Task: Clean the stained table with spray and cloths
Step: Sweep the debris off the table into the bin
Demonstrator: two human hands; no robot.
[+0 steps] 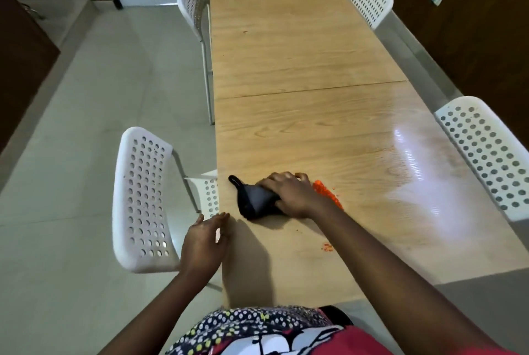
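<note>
Pressing the crumpled black cloth (256,201) flat, your right hand (290,194) curls over it; the orange granular stain (326,193) lies just right of the cloth. Your left hand (204,243), relaxed and empty, hovers left of it.

I am wearing the only camera on my head, and it is looking forward and steeply down along the long light-wood counter (300,48) from its near short end. It is sitting close above my forearms, taking in my own chest at the bottom edge. The wide lens is bending the floor and the white perforated plastic chairs (143,197) outward at both sides.
</note>
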